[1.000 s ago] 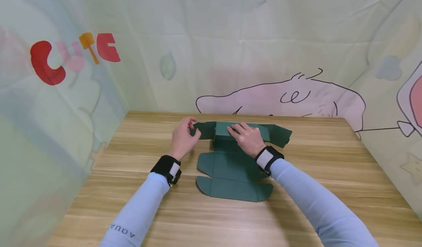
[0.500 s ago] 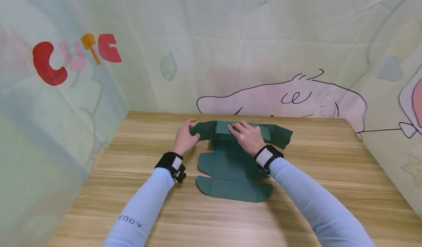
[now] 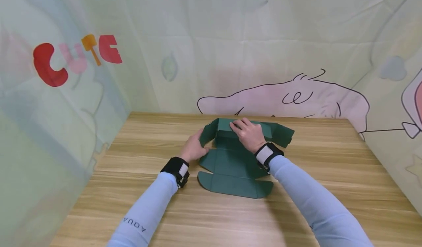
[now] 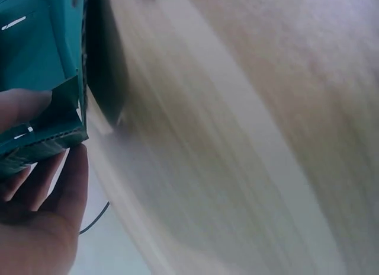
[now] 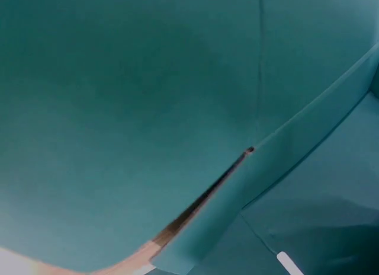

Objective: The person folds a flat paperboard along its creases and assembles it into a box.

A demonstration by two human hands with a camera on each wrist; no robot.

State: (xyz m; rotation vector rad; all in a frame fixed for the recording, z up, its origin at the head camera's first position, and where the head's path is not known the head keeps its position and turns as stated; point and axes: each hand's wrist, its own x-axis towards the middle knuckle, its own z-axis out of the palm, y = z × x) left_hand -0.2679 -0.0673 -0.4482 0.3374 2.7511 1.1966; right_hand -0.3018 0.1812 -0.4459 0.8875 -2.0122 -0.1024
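Note:
A dark green cardboard box (image 3: 234,162), partly folded, lies on the wooden table. Its back part stands up, while the front panel (image 3: 234,185) with rounded ends lies flat toward the person. My left hand (image 3: 193,148) grips the left side flap (image 3: 209,131), now bent toward the front. In the left wrist view the thumb (image 4: 23,106) is on the inside and the fingers (image 4: 68,180) are outside the cardboard. My right hand (image 3: 251,134) holds the raised back part from above, its fingers bent over the top. The right wrist view shows only green panels (image 5: 130,97) with creases and a slit.
The right side flap (image 3: 282,135) sticks out beyond my right hand. Wood-grain tabletop (image 3: 333,173) surrounds the box. A printed cloth (image 3: 148,56) with cartoon drawings hangs behind the table and along both sides.
My left hand has moved right and toward the person, swinging the left flap forward from its outstretched position. The back part has tipped up slightly; my right hand stays on it.

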